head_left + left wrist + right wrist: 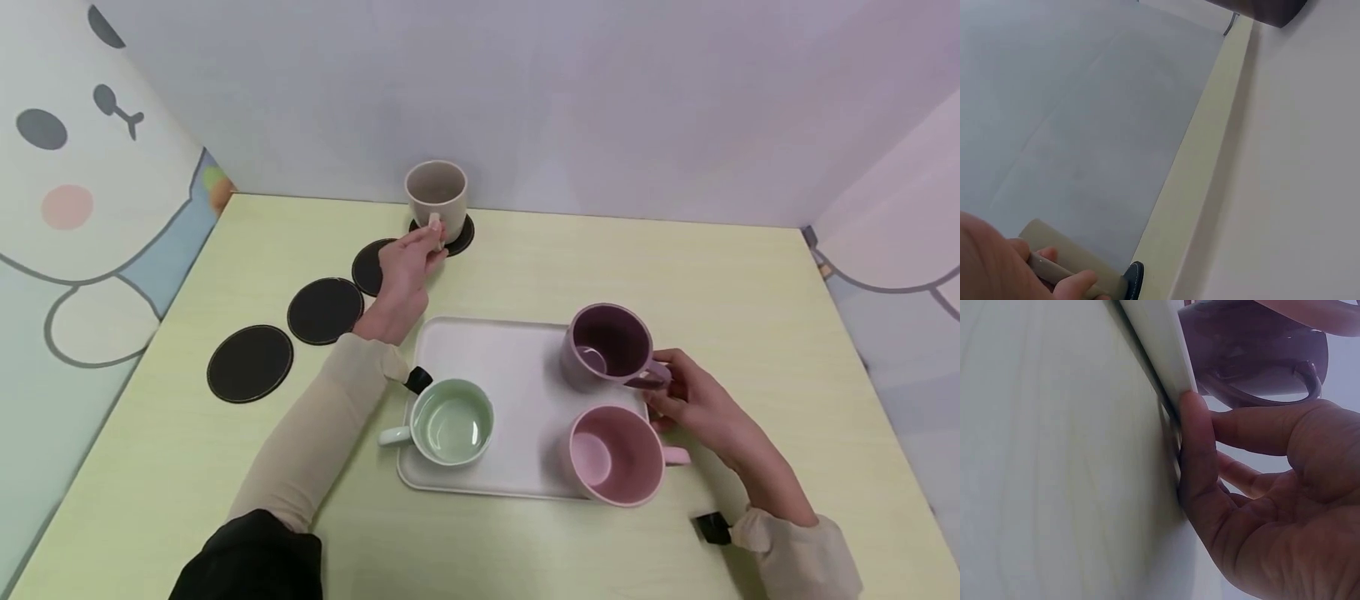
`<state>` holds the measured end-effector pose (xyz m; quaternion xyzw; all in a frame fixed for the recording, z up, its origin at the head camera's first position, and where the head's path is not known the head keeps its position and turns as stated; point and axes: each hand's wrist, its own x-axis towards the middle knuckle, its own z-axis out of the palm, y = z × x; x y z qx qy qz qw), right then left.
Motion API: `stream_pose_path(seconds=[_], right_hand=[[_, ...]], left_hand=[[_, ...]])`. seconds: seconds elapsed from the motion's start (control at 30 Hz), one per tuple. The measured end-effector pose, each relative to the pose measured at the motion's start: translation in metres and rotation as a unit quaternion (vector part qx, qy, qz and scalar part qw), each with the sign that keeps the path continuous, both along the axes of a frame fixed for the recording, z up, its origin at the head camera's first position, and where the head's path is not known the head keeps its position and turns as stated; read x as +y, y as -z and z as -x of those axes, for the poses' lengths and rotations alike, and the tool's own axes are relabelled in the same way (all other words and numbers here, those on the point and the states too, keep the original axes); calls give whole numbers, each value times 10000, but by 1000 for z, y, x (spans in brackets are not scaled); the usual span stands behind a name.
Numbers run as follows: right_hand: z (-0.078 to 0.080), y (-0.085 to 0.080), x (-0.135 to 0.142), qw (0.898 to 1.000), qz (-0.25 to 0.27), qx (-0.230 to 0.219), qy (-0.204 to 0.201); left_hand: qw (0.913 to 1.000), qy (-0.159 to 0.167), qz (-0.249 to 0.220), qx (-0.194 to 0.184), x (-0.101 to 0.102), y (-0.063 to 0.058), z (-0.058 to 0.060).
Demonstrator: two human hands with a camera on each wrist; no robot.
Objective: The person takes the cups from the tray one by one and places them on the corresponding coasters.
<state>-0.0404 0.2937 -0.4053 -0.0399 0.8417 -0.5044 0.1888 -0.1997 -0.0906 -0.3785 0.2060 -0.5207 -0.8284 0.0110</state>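
Note:
My left hand point(408, 262) pinches the handle of a beige mug point(437, 185) at the table's back edge. That mug stands upright on a black round coaster point(463, 237); the left wrist view shows fingers and thumb round its handle. At the tray's right edge, my right hand point(697, 400) grips the rim of the white tray point(517, 358), just below the handle of a dark purple mug point(1254, 353). On the tray stand that purple mug, a pink mug point(618, 457) with its handle to the right, and a pale green cup point(452, 423) with its handle to the left.
Three more black coasters run in a diagonal line: one nearest the front point(250, 364), a second coaster point(326, 311), and a third coaster point(367, 267) partly behind my left hand. A grey wall point(525, 100) borders the table's back; side panels point(67, 167) carry cartoon drawings.

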Motion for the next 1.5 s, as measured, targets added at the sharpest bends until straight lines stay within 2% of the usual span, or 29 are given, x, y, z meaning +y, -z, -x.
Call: stream_pose_path(seconds=[0.1, 0.27, 0.37, 0.5, 0.67, 0.8, 0.93, 1.1, 1.23, 1.4, 1.5], right_hand=[[0, 0, 0, 10000, -3, 40, -57], [1, 1, 0, 10000, 4, 41, -46], [1, 1, 1, 10000, 46, 23, -62], [2, 1, 2, 10000, 75, -9, -38], [1, 2, 2, 10000, 56, -42, -23], [0, 1, 2, 10000, -20, -48, -5], [1, 0, 2, 10000, -50, -26, -1], [1, 2, 3, 10000, 30, -59, 1], [1, 3, 2, 9999, 48, -121, 35], [0, 2, 1, 9999, -2, -157, 54], [0, 2, 1, 9999, 0, -140, 40]], left_hand=[[9998, 190, -38, -85, -2, -2, -2], [9946, 1010, 69, -229, -17, -6, -4], [9863, 1533, 547, -253, -27, -8, -4], [9665, 2078, 1503, -125, -35, -9, -3], [9450, 2281, 2346, 34, -42, -8, -4], [9386, 2135, 2705, 146, -49, -6, -11], [9316, 2221, 2870, 221, -56, -6, -22], [9038, 2817, 3217, 182, -66, -8, -43], [8801, 3160, 3542, 84, -74, -12, -63], [8595, 3569, 3657, 89, -85, -15, -87], [8455, 3826, 3716, 242, -92, -14, -101]])
